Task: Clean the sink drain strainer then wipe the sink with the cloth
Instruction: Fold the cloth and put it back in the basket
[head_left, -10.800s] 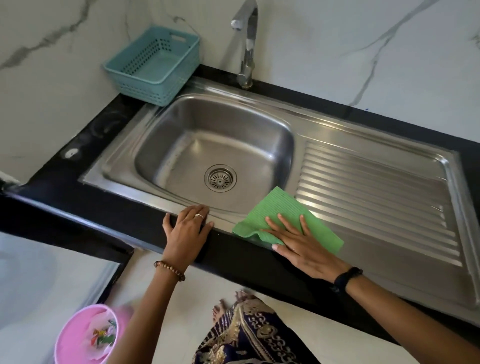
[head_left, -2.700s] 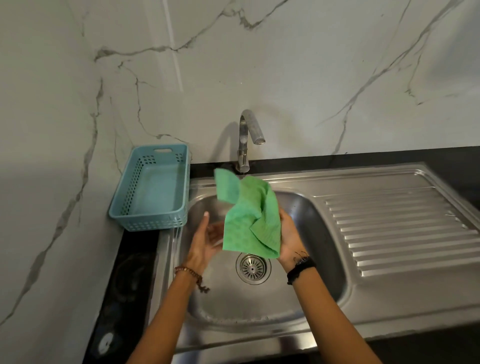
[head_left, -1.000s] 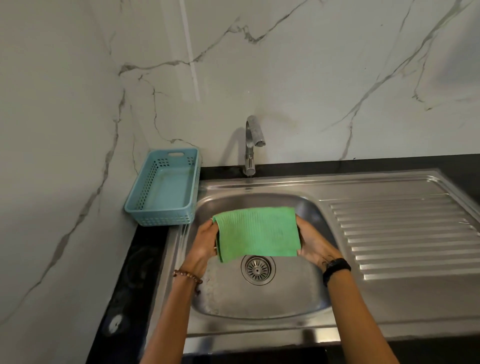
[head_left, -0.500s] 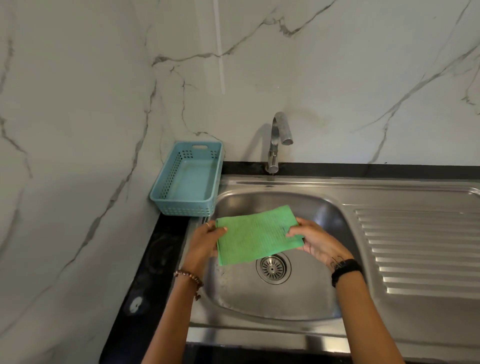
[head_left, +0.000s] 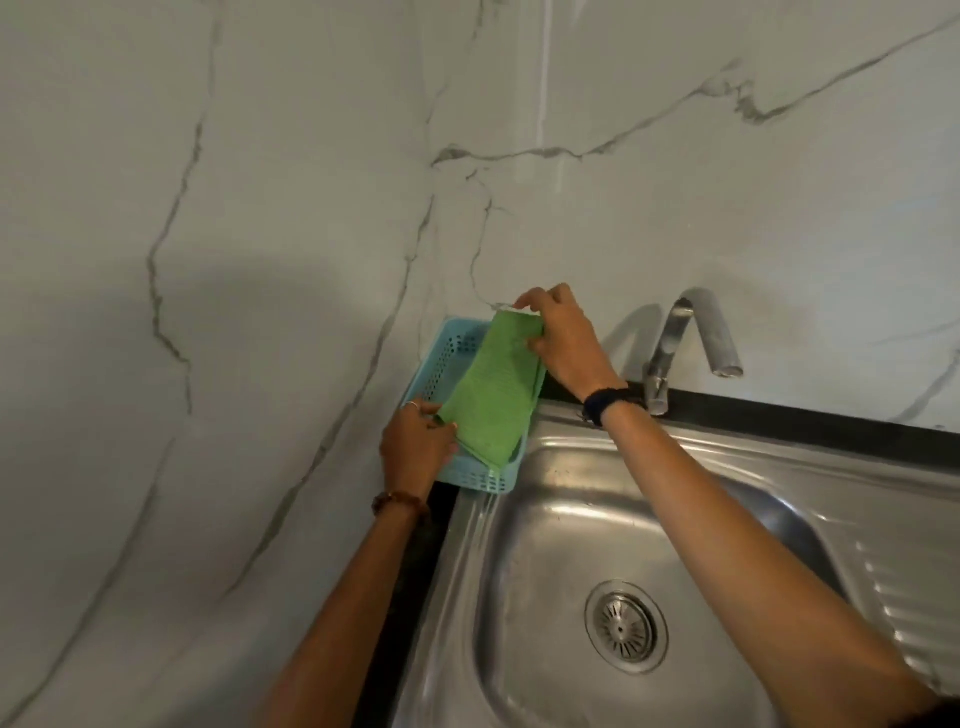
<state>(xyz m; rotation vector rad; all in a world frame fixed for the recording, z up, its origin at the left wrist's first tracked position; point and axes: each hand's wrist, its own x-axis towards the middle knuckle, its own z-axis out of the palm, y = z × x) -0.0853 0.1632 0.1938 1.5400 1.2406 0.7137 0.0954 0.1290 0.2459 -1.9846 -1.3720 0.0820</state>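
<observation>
We are lowering the folded green ribbed cloth (head_left: 493, 397) flat into the pale blue perforated plastic basket (head_left: 445, 358), left hand (head_left: 415, 447) and right hand (head_left: 563, 338) pinching opposite ends, keeping folds aligned.

head view | looks forward-down from above | close over sink (head_left: 597, 519) left corner

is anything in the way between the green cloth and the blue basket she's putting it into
Nothing visible is in the way. The folded green cloth is already over the blue basket, held at its far end by the right hand and at its near end by the left hand. The basket floor is hidden under the cloth.
</observation>
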